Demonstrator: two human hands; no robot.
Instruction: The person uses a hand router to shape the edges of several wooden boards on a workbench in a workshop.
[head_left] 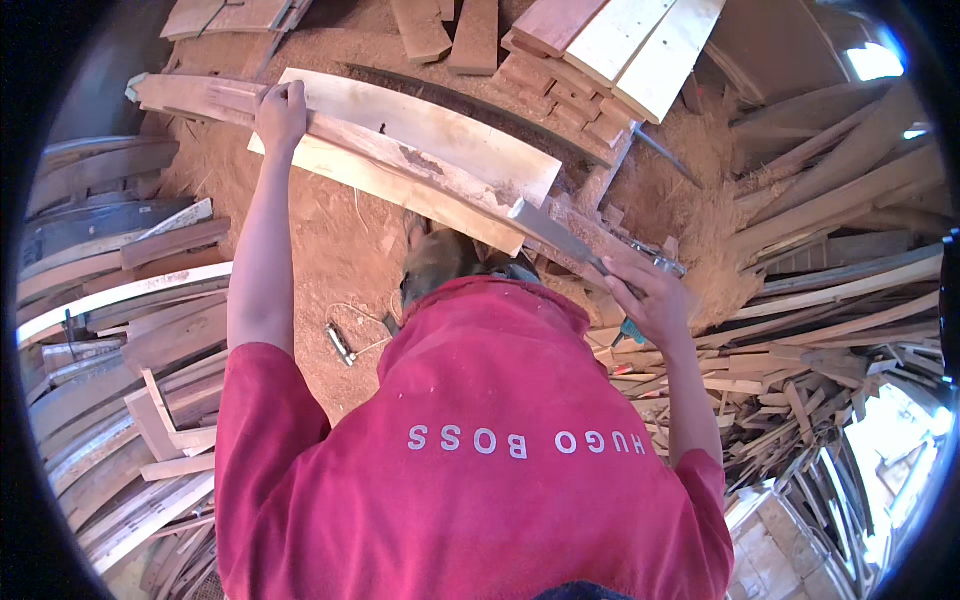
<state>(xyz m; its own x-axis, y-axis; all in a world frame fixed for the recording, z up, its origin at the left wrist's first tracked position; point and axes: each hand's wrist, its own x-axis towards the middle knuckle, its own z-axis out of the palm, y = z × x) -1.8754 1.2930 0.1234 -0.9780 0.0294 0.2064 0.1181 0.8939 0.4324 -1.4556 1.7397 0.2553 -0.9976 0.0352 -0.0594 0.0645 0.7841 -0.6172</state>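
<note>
My left hand (281,113) is closed on the upper left part of a long, narrow wooden beam (390,155) with a rough, reddish-brown face. Under the beam lies a wide pale board (440,125), its edges showing on both sides. At the beam's right end, my right hand (648,298) grips a flat grey bar (555,236); its light far end points toward the beam. Whether the bar is wood or metal I cannot tell. Just below that hand is a small teal object (628,332), partly hidden.
A stack of sawn planks (610,45) stands at the far right. Timber piles (120,340) line the left, and loose offcuts (800,370) crowd the right. A small metal tool (341,345) with a cord lies on the sawdust-covered floor (330,240).
</note>
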